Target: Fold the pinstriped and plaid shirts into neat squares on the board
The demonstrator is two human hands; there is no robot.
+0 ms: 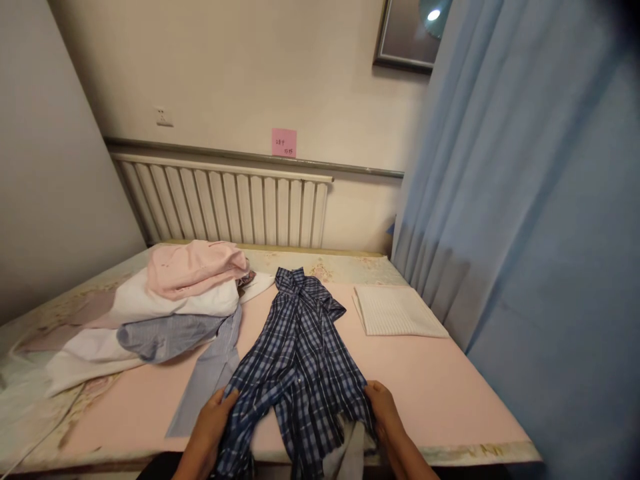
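Observation:
A dark blue plaid shirt [300,347] lies spread front up, its collar pointing at the wall and its lower edge hanging over the near table edge. My left hand [213,420] grips the shirt's left edge near the hem. On the other side, my right hand [383,410] pinches the right edge of the cloth. Between the hands, the lower front parts into two flaps, and a pale grey piece of fabric [350,450] shows at the bottom right. Under the shirt is a pink cloth [425,393] covering the table.
At the left is a heap of clothes with a pink garment [195,267], a white one [175,303] and a grey-blue one [170,333]. A folded striped cream cloth [397,312] lies at the right, beside a blue curtain [540,233]. A radiator [225,200] stands behind.

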